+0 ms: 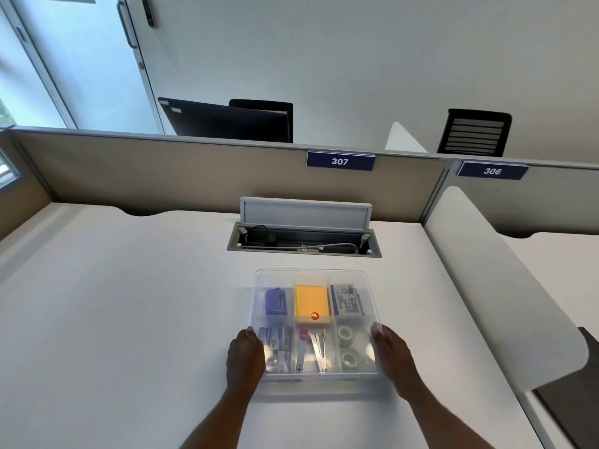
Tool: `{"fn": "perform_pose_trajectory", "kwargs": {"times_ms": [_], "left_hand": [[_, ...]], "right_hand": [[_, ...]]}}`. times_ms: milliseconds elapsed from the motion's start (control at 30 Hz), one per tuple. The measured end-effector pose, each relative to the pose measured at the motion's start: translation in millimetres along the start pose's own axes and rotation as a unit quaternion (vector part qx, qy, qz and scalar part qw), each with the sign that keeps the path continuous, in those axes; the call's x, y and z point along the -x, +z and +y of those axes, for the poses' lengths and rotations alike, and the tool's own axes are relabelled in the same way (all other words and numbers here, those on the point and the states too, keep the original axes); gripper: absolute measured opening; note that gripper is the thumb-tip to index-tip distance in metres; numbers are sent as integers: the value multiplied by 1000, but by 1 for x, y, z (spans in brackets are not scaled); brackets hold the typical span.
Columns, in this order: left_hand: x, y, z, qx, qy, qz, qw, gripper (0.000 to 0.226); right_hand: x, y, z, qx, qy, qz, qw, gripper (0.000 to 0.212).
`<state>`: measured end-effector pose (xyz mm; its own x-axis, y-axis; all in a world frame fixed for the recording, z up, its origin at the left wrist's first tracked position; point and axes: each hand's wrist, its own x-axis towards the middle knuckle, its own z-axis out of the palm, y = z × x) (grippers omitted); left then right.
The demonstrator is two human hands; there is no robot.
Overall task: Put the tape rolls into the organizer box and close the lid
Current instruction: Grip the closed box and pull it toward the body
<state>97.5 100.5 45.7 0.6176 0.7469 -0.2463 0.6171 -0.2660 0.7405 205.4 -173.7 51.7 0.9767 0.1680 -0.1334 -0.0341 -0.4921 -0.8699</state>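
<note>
A clear plastic organizer box (312,276) sits on the white desk with its translucent lid lying flat on top. Two tape rolls (348,346) show through the lid in the near right compartment. My left hand (244,354) grips the box's left near side, thumb on the lid. My right hand (393,358) holds the right near side the same way. Other compartments hold orange sticky notes (311,299), a blue item (275,301), a printed packet and metal tools.
An open cable tray (303,243) with its flap raised lies in the desk just behind the box. A beige partition (194,176) labelled 307 closes the back. A white side divider (486,286) stands on the right.
</note>
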Motion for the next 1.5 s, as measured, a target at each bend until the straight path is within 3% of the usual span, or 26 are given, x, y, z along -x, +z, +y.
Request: {"fn": "perform_pose_trajectory", "kwargs": {"times_ms": [200, 333, 433, 533, 867, 1067, 1300, 1500], "left_hand": [[0, -2, 3, 10, -7, 0, 1000, 44], [-10, -10, 8, 4, -42, -60, 997, 44], [-30, -21, 16, -29, 18, -81, 996, 35], [-51, -25, 37, -34, 55, -53, 996, 26], [-110, -3, 84, -60, 51, -31, 996, 40], [-125, 4, 84, -35, 21, 9, 999, 52], [-130, 8, 88, 31, -61, 15, 998, 40], [-129, 11, 86, 49, -57, 34, 997, 44]], "right_hand": [[-3, 1, 2, 49, -11, 17, 999, 41], [-16, -5, -6, 86, 16, 26, 996, 53], [-38, -13, -19, 125, 17, 39, 991, 54], [-64, -13, -33, 142, 11, 72, 987, 43], [-131, 0, -60, 162, 28, 43, 985, 31], [-147, 4, -61, 107, 62, 42, 991, 20], [-147, 6, -59, 77, 72, 50, 993, 20], [-143, 6, -59, 116, 47, 48, 991, 24]]}}
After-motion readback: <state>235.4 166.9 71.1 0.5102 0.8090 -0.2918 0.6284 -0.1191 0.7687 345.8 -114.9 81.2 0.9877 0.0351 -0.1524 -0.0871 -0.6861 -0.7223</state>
